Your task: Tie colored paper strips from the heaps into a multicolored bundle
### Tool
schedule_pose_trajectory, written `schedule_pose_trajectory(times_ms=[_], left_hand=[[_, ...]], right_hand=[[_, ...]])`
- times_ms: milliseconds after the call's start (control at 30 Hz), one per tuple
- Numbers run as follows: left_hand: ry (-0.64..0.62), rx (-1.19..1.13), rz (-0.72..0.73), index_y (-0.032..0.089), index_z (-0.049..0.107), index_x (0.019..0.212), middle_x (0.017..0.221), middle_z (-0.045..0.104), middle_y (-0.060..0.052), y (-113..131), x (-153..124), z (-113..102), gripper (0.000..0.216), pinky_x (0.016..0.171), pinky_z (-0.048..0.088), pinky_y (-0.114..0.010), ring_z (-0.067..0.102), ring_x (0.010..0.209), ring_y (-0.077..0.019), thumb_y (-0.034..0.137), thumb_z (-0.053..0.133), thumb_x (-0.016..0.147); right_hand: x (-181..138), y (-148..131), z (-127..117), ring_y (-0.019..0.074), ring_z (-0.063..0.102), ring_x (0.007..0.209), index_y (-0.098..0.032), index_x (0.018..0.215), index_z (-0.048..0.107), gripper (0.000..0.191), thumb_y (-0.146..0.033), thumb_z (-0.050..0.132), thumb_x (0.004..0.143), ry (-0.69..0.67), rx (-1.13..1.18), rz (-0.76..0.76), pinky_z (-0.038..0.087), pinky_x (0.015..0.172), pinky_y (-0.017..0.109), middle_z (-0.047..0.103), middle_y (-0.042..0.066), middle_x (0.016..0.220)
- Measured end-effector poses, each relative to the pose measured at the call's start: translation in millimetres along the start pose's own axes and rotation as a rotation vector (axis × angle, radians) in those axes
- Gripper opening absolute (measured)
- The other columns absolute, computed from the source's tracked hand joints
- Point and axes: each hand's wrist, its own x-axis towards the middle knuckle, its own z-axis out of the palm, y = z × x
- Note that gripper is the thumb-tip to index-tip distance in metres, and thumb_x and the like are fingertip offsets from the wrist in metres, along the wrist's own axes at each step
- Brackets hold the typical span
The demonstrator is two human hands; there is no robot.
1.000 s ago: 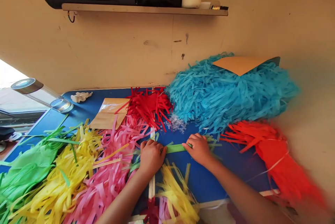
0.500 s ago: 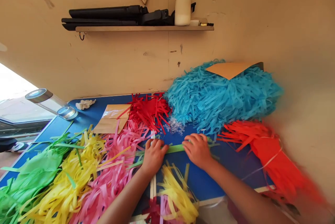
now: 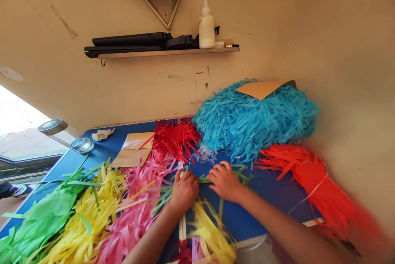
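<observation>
My left hand [image 3: 185,190] is closed, its fingers curled over the left part of a green fringed paper strip [image 3: 203,180] on the blue table. Across a short gap, my right hand [image 3: 224,181] bends its fingers over the right part of the same strip. Cut green ends stick out past both hands, and my fingers hide the grip points. Just below lies a bunch of yellow paper strips [image 3: 212,231]. Behind my hands are red fringe [image 3: 177,136] and a small heap of clear bits [image 3: 207,155].
Green [image 3: 46,214], yellow [image 3: 92,214] and pink fringe [image 3: 132,214] lie to the left. Blue fringe [image 3: 256,120] under a brown paper sheet [image 3: 262,88] and orange-red fringe [image 3: 324,190] are at right. A glass bottle [image 3: 66,136] leans by the window; a shelf [image 3: 173,53] holds a glue bottle [image 3: 206,29].
The camera view has tilted up a little, showing more of the upper shelf. My hands have come closer together, so less of the green strip shows between them.
</observation>
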Motion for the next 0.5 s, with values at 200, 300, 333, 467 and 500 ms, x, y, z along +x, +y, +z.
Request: schedule_pose_trajectory(times_ms=[200, 300, 333, 467, 500], left_hand=[[-0.029, -0.092, -0.077, 0.027, 0.072, 0.087, 0.086, 0.074, -0.001, -9.7, -12.6, -2.3, 0.02, 0.099, 0.034, -0.045, 0.061, 0.094, -0.0208, 0.023, 0.054, 0.094], [-0.047, -0.145, -0.169, 0.028, 0.074, 0.087, 0.089, 0.074, -0.002, -15.4, -15.7, -2.3, 0.023, 0.09, 0.038, -0.042, 0.062, 0.092, -0.0209, 0.034, 0.053, 0.094], [-0.054, -0.157, -0.196, 0.028, 0.074, 0.088, 0.09, 0.074, -0.003, -16.4, -15.5, -1.9, 0.025, 0.088, 0.039, -0.042, 0.062, 0.092, -0.0213, 0.036, 0.052, 0.095], [-0.082, -0.167, -0.266, 0.025, 0.072, 0.082, 0.087, 0.073, -0.004, -15.6, -9.4, -0.5, 0.028, 0.086, 0.038, -0.042, 0.061, 0.091, -0.0228, 0.035, 0.049, 0.095], [-0.093, -0.163, -0.273, 0.024, 0.071, 0.079, 0.085, 0.073, -0.004, -15.0, -7.1, -0.5, 0.027, 0.086, 0.038, -0.042, 0.061, 0.09, -0.023, 0.034, 0.051, 0.093]], right_hand=[[-14.5, 17.8, 10.4, 0.019, 0.054, 0.094, -0.025, 0.085, 0.072, 0.015, -0.023, 0.06, 0.095, 0.003, 0.123, 0.125, 0.027, 0.093, 0.041, 0.07, 0.001, 0.089], [-17.7, 31.3, 12.0, 0.0181, 0.055, 0.093, -0.027, 0.081, 0.074, 0.01, -0.029, 0.069, 0.089, -0.015, 0.228, 0.258, 0.029, 0.088, 0.037, 0.07, -0.001, 0.09], [-17.0, 34.0, 11.8, 0.0176, 0.055, 0.092, -0.026, 0.079, 0.074, 0.01, -0.029, 0.071, 0.088, -0.023, 0.239, 0.284, 0.03, 0.085, 0.036, 0.07, -0.002, 0.089], [-7.8, 35.5, 9.5, 0.0171, 0.056, 0.091, -0.024, 0.075, 0.073, 0.011, -0.029, 0.073, 0.085, -0.065, 0.259, 0.353, 0.031, 0.08, 0.033, 0.069, -0.001, 0.088], [-4.7, 34.8, 9.0, 0.0176, 0.057, 0.09, -0.023, 0.073, 0.072, 0.012, -0.029, 0.073, 0.084, -0.077, 0.26, 0.372, 0.031, 0.079, 0.033, 0.069, -0.001, 0.087]])
